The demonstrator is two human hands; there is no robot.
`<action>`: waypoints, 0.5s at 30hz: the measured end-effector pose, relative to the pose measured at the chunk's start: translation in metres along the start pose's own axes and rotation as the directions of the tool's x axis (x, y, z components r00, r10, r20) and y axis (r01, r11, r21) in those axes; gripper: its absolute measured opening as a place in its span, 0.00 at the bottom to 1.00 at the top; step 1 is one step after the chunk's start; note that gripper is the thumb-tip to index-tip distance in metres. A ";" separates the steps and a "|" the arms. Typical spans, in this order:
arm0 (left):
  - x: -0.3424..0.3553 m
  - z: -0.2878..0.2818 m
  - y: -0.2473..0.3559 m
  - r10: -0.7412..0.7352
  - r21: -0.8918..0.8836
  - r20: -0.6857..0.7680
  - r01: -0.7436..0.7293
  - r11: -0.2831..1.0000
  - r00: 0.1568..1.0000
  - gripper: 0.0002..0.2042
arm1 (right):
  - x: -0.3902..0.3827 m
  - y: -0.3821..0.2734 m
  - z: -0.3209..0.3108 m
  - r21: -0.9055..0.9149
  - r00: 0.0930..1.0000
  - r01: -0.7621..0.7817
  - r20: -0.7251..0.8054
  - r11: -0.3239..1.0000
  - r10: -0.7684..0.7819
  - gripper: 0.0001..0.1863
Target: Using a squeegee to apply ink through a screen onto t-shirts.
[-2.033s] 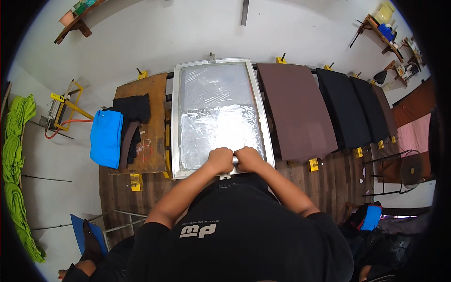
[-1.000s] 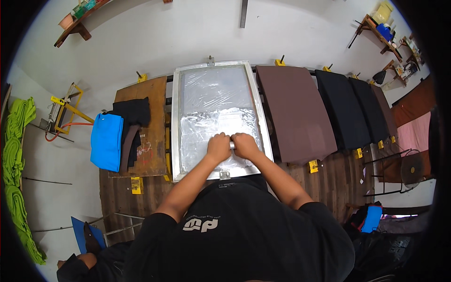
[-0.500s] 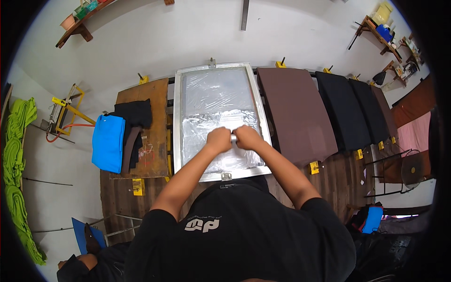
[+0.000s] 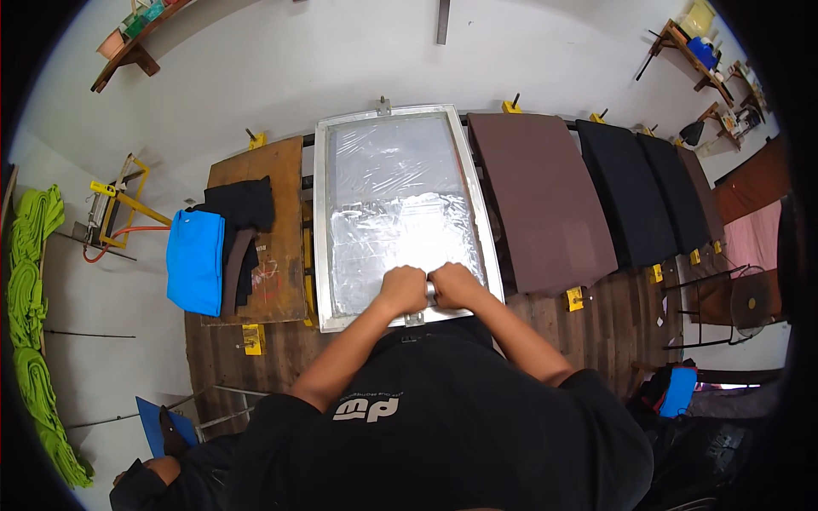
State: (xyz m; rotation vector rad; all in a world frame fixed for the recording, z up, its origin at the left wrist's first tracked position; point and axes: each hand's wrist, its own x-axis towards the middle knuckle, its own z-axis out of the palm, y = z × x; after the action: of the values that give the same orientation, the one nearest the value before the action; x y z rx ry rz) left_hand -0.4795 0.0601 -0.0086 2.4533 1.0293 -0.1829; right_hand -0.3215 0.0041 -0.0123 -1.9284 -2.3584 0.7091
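A silver-framed printing screen lies over a board in the middle, its mesh showing a wrinkled, shiny clear film. Both my fists close side by side around the silver handle of a squeegee at the screen's near end. My left hand and my right hand nearly touch, with a short piece of the handle visible between them. The squeegee's lower edge is hidden under my hands. At the screen's near and far edges are metal brackets, the far bracket plainly visible.
Left, a wooden board bears folded blue shirts and dark cloth. Right stand boards covered in brown cloth and black cloth. A person's dark sleeve shows at lower left, and a fan stands far right.
Both hands have drawn the squeegee toward me, from the screen's lower middle to its near edge. My elbows have come back too, and the view has shifted slightly.
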 end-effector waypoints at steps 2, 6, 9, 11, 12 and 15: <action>-0.009 0.001 0.004 -0.024 -0.009 0.069 0.025 1.000 0.997 0.09 | -0.004 -0.001 0.007 0.003 1.000 -0.011 0.017 1.000 0.011 0.12; -0.003 -0.011 0.005 -0.021 -0.032 0.135 0.025 0.999 0.991 0.10 | -0.002 0.009 -0.005 0.075 0.996 0.042 0.075 0.996 -0.048 0.11; 0.022 -0.031 -0.004 -0.044 -0.044 0.094 0.049 0.998 0.995 0.11 | 0.018 0.017 -0.028 0.051 0.998 0.056 -0.014 0.997 -0.055 0.10; 0.037 -0.026 -0.019 -0.018 -0.072 -0.132 0.009 0.997 0.991 0.10 | 0.037 0.021 -0.024 0.028 0.978 0.017 -0.208 0.999 -0.011 0.08; 0.042 -0.020 -0.023 0.040 -0.020 -0.239 -0.046 0.999 0.970 0.08 | 0.043 0.026 -0.014 0.017 0.970 0.002 -0.244 1.000 0.002 0.08; 0.032 0.019 -0.028 0.100 0.014 -0.473 -0.106 0.994 0.875 0.08 | 0.040 0.021 0.011 -0.015 0.933 0.053 -0.355 0.998 -0.055 0.09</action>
State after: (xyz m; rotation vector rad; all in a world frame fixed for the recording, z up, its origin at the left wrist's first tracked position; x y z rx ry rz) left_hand -0.4748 0.0885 -0.0454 2.5937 1.0756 0.4853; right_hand -0.3149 0.0402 -0.0398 -1.8019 -2.1792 0.3147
